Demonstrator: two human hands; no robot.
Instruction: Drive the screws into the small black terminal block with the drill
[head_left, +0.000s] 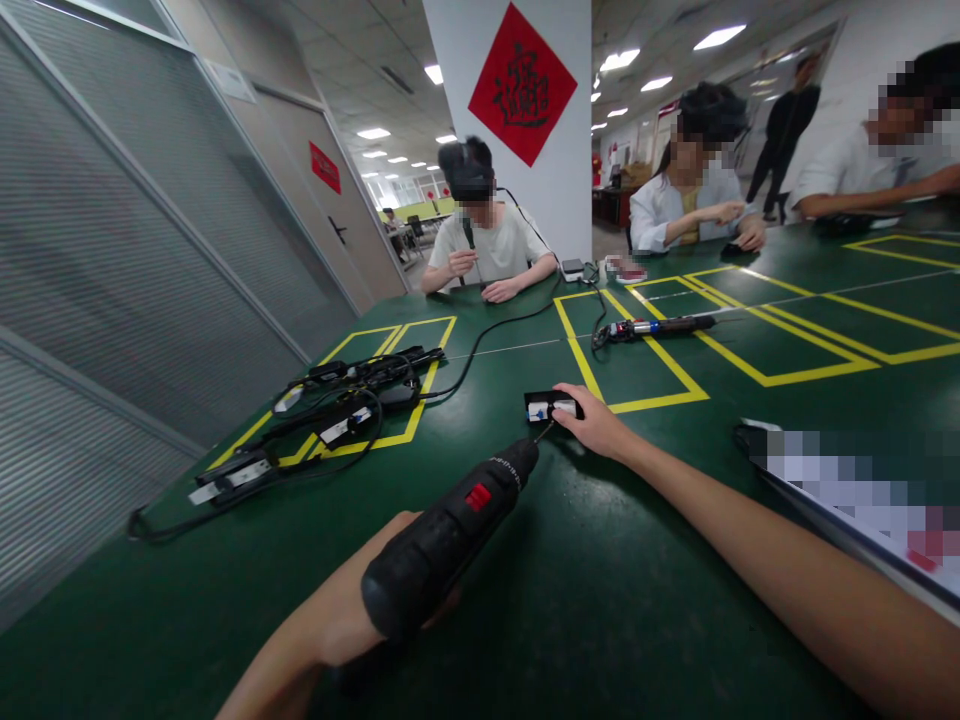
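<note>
My left hand [356,590] is wrapped round the grip of a black cordless drill [442,545] with a red switch on top; the drill's body hides most of the fingers. Its thin bit points away from me and ends at the near side of a small black-and-white block [538,411]. Whether the bit touches the block I cannot tell. The fingers of my right hand [592,425] close on the block's right end, low over the green table [645,560]. A little blue shows on the block's pale face.
Black power strips with cables [352,400] lie at the left on yellow tape outlines. A slim corded tool [660,327] rests beyond my right hand. A dark-edged tray or board [795,485] with papers is at the right. Several people sit across the table, one [491,245] holding a screwdriver-like tool.
</note>
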